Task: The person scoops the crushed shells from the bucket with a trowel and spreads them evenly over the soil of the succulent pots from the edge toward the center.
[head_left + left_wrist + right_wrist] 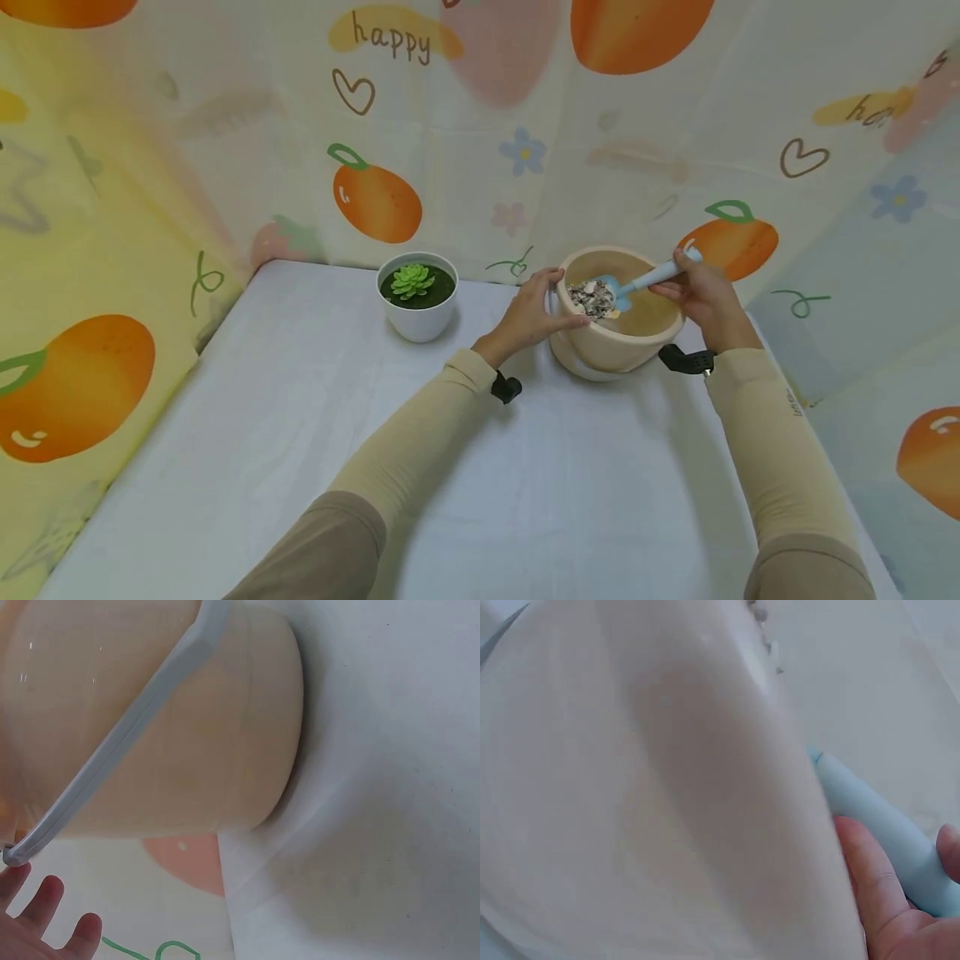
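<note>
A beige bucket [618,354] with a pale carrying handle [127,727] stands at the back right of the table. My left hand [521,317] holds its near left rim, the thumb along the front and the fingers spread farther back. In my right hand [705,300] is the light blue handle of a small shovel [652,275], gripped between thumb and fingers above the bucket's right rim. The shovel's blade dips inside, against a heap of greyish, flaky loose bits [592,298]. In the right wrist view, the bucket wall hides the blade.
Left of the bucket stands a white pot [422,321] with a green succulent [412,282] in dark filling. A white cloth covers the table [300,433]. Fruit-patterned sheets [465,167] hang close behind and at both sides.
</note>
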Action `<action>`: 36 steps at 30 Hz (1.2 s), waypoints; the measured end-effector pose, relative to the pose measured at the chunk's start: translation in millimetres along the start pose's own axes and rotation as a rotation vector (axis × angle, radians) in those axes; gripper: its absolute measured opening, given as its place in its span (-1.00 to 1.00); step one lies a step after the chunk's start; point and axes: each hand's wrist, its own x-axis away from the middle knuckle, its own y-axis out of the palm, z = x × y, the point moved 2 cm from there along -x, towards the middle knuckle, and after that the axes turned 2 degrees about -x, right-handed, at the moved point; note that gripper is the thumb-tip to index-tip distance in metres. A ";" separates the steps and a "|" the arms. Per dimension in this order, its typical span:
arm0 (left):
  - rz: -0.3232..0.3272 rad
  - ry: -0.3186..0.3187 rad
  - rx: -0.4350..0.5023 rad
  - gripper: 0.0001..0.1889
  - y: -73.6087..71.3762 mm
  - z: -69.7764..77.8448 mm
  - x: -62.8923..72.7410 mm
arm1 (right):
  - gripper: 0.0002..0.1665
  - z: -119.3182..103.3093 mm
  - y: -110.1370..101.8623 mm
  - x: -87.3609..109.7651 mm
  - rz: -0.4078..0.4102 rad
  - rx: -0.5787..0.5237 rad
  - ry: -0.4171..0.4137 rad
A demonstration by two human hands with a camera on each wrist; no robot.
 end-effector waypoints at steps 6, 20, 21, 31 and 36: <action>0.004 0.025 0.015 -0.02 1.8 -1.0 -2.2 | -0.82 -2.7 -15.0 8.6 0.053 -0.111 -0.015; -0.016 0.007 0.036 -0.02 -0.7 0.5 0.0 | -0.75 2.5 -22.9 12.8 0.092 -0.276 -0.141; -0.017 0.005 0.030 -0.02 -1.2 0.0 0.6 | -0.74 3.0 -22.8 12.3 0.108 -0.275 -0.146; -0.024 0.019 0.019 -0.07 -6.9 1.1 4.2 | -0.70 4.7 -22.7 14.0 0.156 -0.313 -0.163; -0.029 0.032 -0.006 -0.06 -8.0 -0.7 4.4 | -0.73 6.0 -22.0 15.6 0.141 -0.332 -0.157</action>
